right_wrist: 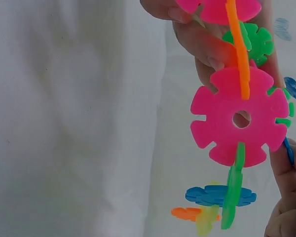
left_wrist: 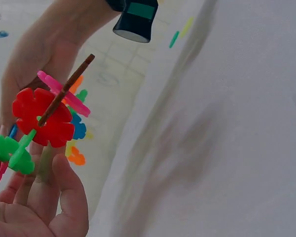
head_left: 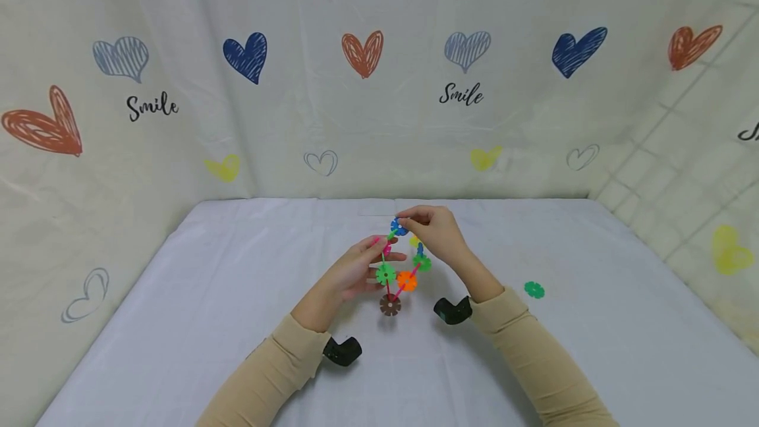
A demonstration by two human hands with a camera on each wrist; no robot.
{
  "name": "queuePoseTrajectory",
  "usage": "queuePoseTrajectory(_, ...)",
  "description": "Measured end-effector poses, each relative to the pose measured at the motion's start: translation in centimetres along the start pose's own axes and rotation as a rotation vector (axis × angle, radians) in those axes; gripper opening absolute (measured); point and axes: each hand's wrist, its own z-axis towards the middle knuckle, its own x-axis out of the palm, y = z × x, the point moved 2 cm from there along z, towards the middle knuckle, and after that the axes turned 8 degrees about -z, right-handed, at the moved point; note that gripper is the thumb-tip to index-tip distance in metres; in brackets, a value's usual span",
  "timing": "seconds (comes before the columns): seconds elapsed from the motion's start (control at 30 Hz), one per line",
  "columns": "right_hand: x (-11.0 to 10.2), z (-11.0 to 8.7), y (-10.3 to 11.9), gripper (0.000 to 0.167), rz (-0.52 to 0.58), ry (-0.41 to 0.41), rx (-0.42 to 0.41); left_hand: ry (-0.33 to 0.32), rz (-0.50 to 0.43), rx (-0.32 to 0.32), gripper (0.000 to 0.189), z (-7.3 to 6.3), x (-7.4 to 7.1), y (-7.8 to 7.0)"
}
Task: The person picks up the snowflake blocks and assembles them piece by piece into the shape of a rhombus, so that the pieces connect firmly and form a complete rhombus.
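Note:
A linked chain of colourful notched plastic discs is held up above the white table between both hands. With thumb and fingers, my left hand [head_left: 356, 269] grips the chain near a pink disc; its other fingers spread behind it. My right hand [head_left: 439, 224] pinches a blue disc [head_left: 395, 226] at the top. Below hang a green disc [head_left: 386, 269], an orange disc [head_left: 406, 276] and, lowest, a brown disc [head_left: 384, 308]. A red disc [left_wrist: 59, 129] faces the left wrist camera. The right wrist view shows a large pink disc [right_wrist: 217, 116] joined to an orange one and a green one.
A loose green disc [head_left: 534, 290] lies on the white tablecloth [head_left: 593, 361], right of the hands. Dark wrist cameras [head_left: 342, 352] stick out from both sleeves. Behind the table hangs a pale curtain [head_left: 403, 137] printed with hearts and the word Smile.

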Motion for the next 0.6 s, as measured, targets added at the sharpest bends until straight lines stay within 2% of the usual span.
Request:
queuePoseTrajectory(0.3,0.0,-0.4,0.0,0.02,0.004,-0.004,0.015,0.034,-0.01,0.023,0.049,0.2,0.1,0.1)
queuePoseTrajectory(0.47,0.1,-0.6,0.6,0.02,-0.002,-0.01,0.006,0.091,-0.064,0.038,0.055,0.3,0.1,0.2)
queuePoseTrajectory(0.6,0.4,-0.8,1.1,0.018,-0.018,-0.015,-0.032,0.139,-0.114,0.025,0.059,0.2,0.1,0.3)
